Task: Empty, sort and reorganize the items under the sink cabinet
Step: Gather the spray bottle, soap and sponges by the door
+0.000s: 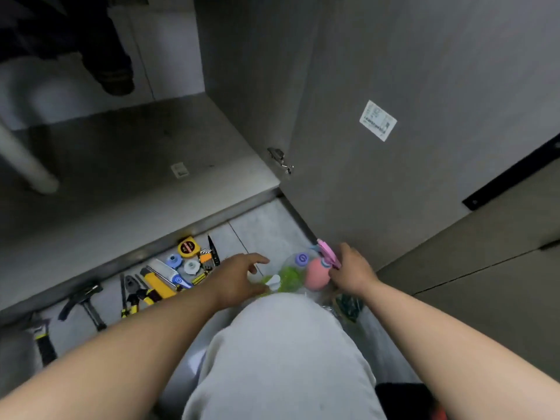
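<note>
On the floor in front of the open cabinet (136, 165) stand a pink spray bottle (316, 272), a clear bottle with a purple cap (301, 259) and a green bottle with a white cap (285, 278). My right hand (351, 269) grips the pink bottle's trigger head. My left hand (239, 278) reaches over the green bottle with fingers spread, holding nothing that I can see. The cabinet floor is bare apart from a small label.
Tools lie in a row along the cabinet's base: a yellow tape measure (188, 247), pliers (133, 295), a hammer (83, 301), screwdrivers, tubes. The open cabinet door (394, 131) stands at the right. A white pipe (24, 159) drops into the cabinet at left. My knee (285, 344) fills the foreground.
</note>
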Motion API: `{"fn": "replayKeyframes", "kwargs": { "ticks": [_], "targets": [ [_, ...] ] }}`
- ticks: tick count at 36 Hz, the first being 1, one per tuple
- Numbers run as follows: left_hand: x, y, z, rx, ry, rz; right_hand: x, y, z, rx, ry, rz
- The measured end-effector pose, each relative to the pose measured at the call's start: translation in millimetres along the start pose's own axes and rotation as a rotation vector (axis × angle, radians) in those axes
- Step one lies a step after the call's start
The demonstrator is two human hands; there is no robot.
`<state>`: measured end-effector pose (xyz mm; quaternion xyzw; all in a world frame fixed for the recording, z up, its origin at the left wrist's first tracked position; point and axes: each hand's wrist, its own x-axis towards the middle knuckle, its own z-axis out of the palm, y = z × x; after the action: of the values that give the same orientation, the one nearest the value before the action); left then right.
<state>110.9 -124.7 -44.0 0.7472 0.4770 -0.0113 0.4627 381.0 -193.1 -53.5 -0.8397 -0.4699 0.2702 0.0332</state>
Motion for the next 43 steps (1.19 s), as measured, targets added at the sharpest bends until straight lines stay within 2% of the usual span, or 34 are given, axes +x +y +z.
{"fn": "replayKeyframes", "kwargs": {
  "ticks": [6, 10, 15, 21, 31, 38, 43],
  "targets": [
    [37.4, -9.2, 56.8, 0.115, -0.101, 0.041, 39.1, 3.3, 21.5, -0.064, 0.034, 0.038],
    [51.2, -17.1, 72.2, 0.135, -0.020, 0.044, 48.6, -3.5, 15.2, -0.118, 0.098, 0.046],
    [63.9, -26.8, 69.9, 0.102, 0.090, 0.049, 58.7, -35.1, -5.6, -0.193, 0.232, -0.102],
    [70.8, -29.9, 64.3, -0.018, 0.170, 0.005, 97.6, -78.3, -16.9, -0.170, 0.292, -0.239],
    [69.0, -48.5, 58.6, -0.355, 0.373, -0.006, 179.5, -124.3, 9.6, -0.050, 0.292, -0.206],
    [75.5, -61.7, 44.5, -0.518, 0.439, -0.047, 203.5, -144.1, 21.9, -0.007, 0.357, -0.155],
    [86.0, -61.1, 36.6, -0.575, 0.499, -0.095, 190.5, -145.5, 23.4, 0.066, 0.351, -0.245]
  ]
}}
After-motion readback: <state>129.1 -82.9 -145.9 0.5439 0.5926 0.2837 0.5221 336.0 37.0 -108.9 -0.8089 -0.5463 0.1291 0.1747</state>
